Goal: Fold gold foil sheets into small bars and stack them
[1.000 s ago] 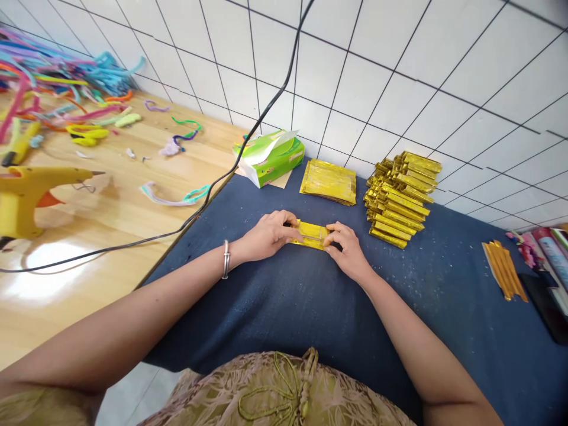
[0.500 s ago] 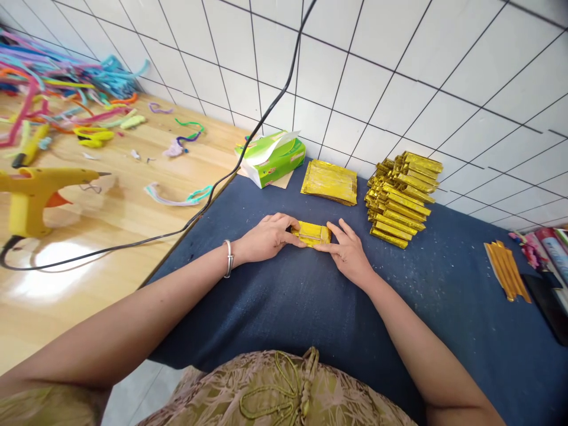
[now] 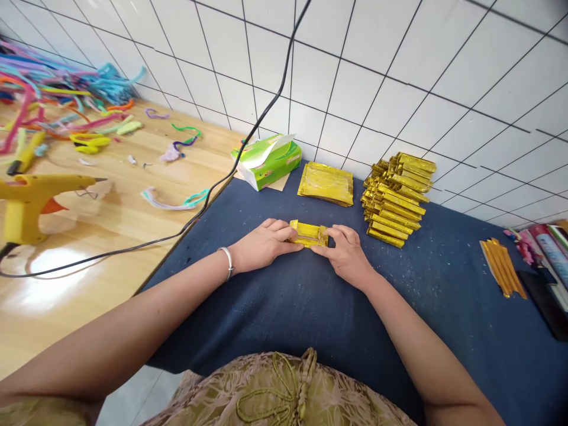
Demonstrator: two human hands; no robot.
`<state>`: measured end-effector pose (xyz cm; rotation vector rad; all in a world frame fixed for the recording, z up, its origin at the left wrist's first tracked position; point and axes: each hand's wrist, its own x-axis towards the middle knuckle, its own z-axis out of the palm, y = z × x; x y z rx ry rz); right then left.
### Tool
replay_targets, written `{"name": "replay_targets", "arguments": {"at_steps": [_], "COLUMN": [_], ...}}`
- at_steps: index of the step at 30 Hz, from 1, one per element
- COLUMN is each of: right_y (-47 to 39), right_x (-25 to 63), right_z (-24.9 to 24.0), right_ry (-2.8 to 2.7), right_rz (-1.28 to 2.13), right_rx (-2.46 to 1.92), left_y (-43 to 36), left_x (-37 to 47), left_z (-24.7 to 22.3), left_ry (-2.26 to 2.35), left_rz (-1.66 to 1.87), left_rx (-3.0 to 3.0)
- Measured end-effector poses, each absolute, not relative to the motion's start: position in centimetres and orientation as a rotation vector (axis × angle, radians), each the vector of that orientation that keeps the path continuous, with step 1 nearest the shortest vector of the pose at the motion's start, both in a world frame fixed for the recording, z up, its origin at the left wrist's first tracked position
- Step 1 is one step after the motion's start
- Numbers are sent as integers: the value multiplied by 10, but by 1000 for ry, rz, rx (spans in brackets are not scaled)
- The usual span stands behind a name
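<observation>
A small piece of gold foil paper (image 3: 309,232) lies on the dark blue cloth (image 3: 284,302), its two ends folded up. My left hand (image 3: 265,242) pinches its left end between thumb and fingers. At the right end, my right hand (image 3: 345,251) closes on the foil paper with thumb and index finger. Behind it rests a flat stack of gold foil sheets (image 3: 326,183). Farther right stands a pile of folded gold foil strips (image 3: 394,198).
A green tissue pack (image 3: 277,161) sits against the tiled wall. On the wooden table at left are a yellow glue gun (image 3: 26,198) and colourful pipe cleaners (image 3: 106,83). A black cable (image 3: 248,142) crosses the view. Orange-gold strips (image 3: 502,267) and a black phone-like object (image 3: 542,305) lie right.
My right fingers have curled in and closed on the right end of the foil paper, where they were more spread before. The ends now stand up more. The view shifted slightly.
</observation>
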<state>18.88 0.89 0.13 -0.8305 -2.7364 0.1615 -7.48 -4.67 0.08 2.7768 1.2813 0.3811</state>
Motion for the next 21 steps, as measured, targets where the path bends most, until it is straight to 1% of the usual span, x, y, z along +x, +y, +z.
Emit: {"name": "replay_targets", "arguments": {"at_steps": [4, 9, 15, 21], "right_y": [7, 11, 18, 25], "right_x": [187, 187, 189, 192], "right_z": [6, 9, 8, -3], "right_ry": [-2820, -2880, -2850, -2741], "right_rz": [186, 189, 236, 361], "right_rx": [-781, -714, -694, -688], "left_y": [-48, -47, -45, -46], "left_x": [-74, -76, -75, -73], "left_z": [9, 11, 12, 12], "left_ry": [1231, 1203, 1168, 1193], "left_rz": [319, 341, 400, 379], "left_rx": [2796, 2788, 2788, 2885]}}
